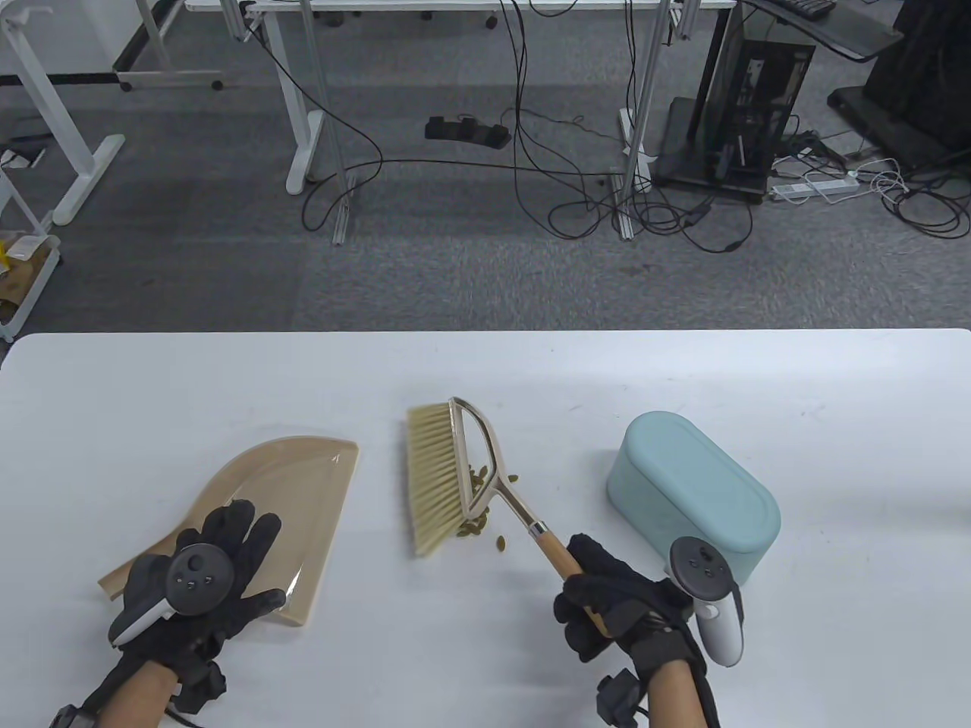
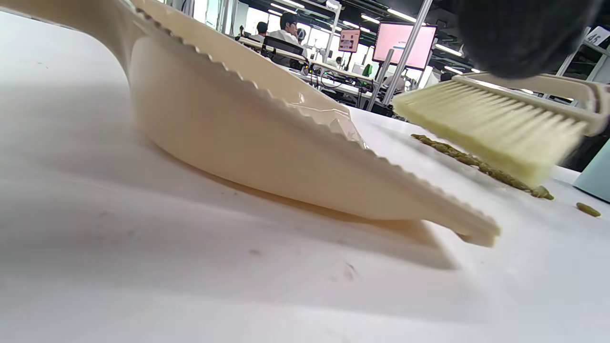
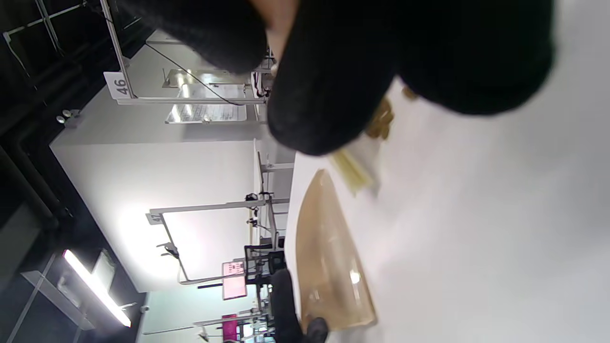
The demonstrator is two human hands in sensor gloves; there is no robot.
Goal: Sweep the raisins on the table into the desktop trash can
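- Raisins (image 1: 476, 500) lie in a small greenish heap on the white table (image 1: 152, 394), just beside the bristles of the brush (image 1: 436, 481), on the side that faces the trash can; one raisin (image 1: 501, 543) sits a little apart, nearer to the person.
- Risk, as I judge it: the loose ones are small and wrinkled and may roll or slip under the soft bristles, so a fast stroke could scatter them instead of gathering them.
- The brush has long pale straw-colored bristles, a shiny metal frame with an open loop, and a wooden handle; the right hand (image 1: 618, 603) has its fingers wrapped fully around this handle.
- The dustpan (image 1: 303, 493) is beige glossy plastic, with a toothed side edge in the left wrist view; its lip looks slightly lifted from the table, so raisins could pass under it.
- The left hand (image 1: 201, 580) rests on the rear of the dustpan with fingers spread flat, not wrapped around it; weak pressure could let the pan slide.
- The desktop trash can (image 1: 694, 493) is pale blue with rounded corners and a smooth top; it stands well apart from the dustpan, so raisins may spill while being carried there.
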